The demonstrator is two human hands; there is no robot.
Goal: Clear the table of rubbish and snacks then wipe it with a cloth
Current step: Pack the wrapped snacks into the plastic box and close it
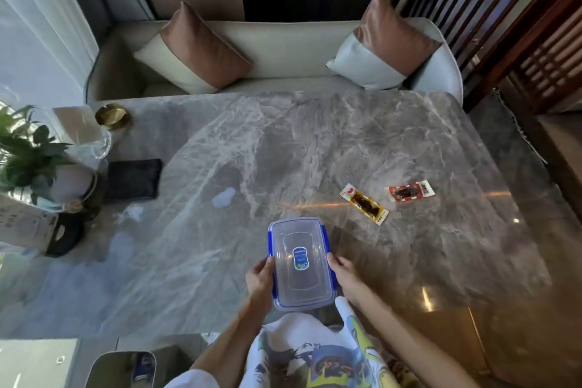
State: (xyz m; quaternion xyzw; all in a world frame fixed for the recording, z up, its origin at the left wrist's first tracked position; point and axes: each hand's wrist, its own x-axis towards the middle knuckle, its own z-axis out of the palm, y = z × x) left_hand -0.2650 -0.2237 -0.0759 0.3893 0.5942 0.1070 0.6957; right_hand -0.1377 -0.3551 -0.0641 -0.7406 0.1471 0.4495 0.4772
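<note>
A clear plastic storage box point(300, 264) with blue clips and a closed lid is over the near edge of the grey marble table point(346, 135). My left hand point(259, 280) grips its left side and my right hand point(345, 277) grips its right side. Two snack packets lie to the right: a yellow-edged one point(364, 203) and a red-edged one point(409, 191). A crumpled white piece of rubbish point(223, 197) lies left of centre, and a paler scrap point(134, 213) lies further left.
A dark folded cloth point(134, 179) lies at the table's left side, beside a potted plant point(28, 151), a glass dish point(94, 142) and a gold bowl point(112, 116). A sofa with two cushions point(283, 50) stands behind the table. A bin point(121, 368) sits below left.
</note>
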